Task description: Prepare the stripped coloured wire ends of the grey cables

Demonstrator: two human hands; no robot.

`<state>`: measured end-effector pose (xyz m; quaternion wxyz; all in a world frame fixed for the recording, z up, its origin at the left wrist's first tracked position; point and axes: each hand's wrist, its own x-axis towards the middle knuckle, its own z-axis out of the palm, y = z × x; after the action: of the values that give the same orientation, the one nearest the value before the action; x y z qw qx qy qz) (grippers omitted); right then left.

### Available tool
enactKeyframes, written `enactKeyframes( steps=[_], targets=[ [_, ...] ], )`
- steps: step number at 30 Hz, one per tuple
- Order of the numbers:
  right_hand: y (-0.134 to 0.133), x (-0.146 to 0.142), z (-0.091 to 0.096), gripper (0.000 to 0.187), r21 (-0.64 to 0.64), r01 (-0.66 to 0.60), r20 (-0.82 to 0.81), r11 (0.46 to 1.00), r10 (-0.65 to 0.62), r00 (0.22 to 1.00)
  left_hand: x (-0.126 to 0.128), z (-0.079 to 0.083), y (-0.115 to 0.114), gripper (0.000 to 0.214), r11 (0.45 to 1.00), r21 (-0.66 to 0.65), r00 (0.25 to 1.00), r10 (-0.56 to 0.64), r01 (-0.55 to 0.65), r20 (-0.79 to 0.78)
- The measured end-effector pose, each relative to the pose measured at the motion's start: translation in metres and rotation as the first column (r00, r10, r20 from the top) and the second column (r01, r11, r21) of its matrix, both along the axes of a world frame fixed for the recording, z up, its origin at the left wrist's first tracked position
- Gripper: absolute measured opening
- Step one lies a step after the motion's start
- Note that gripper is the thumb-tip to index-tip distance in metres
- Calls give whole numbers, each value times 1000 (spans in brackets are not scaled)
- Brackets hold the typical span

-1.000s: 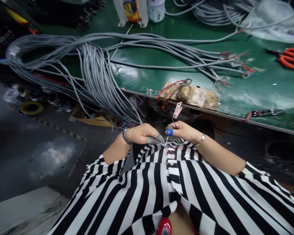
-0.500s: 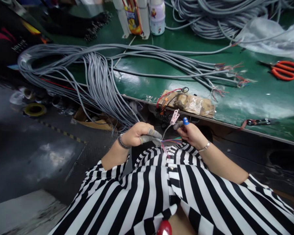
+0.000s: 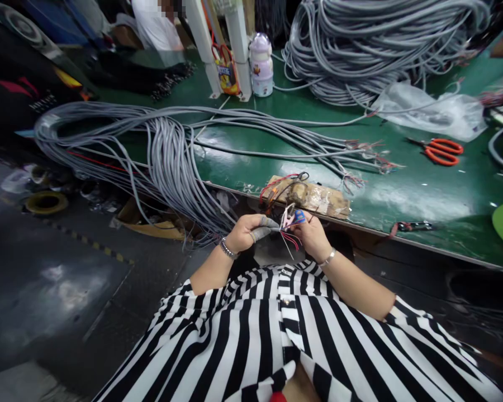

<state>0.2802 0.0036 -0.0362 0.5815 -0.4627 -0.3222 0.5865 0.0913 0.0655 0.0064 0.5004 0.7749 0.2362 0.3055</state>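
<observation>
Green bench (image 3: 402, 192); wires (image 3: 290, 240) in left hand (image 3: 243, 231)

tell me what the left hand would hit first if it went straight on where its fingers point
Past the thin wires at its fingertips, the left hand would probably meet the pink clip beside the right hand, though depth is unclear.

Shirt (image 3: 235, 335): stripes — black and white
Worktop (image 3: 402, 195): green
Cable bundle (image 3: 167, 151): grey
Thin wires (image 3: 291, 239): red, pink, one whitish
Clip (image 3: 287, 218): pale pink
Thumb wrap (image 3: 299, 216): mostly blue
Finger covers (image 3: 268, 222): grey
Scissors (image 3: 433, 146): orange-red, dark toward the tip
Bottle (image 3: 261, 72): lavender and white, small coloured figures
Floor tape (image 3: 88, 240): bands — yellow and black
Tape roll (image 3: 46, 212): dull yellow
</observation>
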Motion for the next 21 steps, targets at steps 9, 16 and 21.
enactKeyframes(
  steps=[9, 16, 21],
  targets=[
    [8, -6, 2, 60, -36, -142, -302, 989, 125, 945, 6, -8, 0, 20, 986, -161, 1000, -31, 31, 1],
    [7, -8, 7, 57, -4, -106, -307, 994, 100, 947, 9, -17, 1, 21, 980, -194, 999, -41, 39, -5],
    [7, -12, 3, 59, -63, -126, -398, 990, 91, 913, 6, -19, 0, 26, 977, -203, 997, -71, 66, -21]
  ],
)
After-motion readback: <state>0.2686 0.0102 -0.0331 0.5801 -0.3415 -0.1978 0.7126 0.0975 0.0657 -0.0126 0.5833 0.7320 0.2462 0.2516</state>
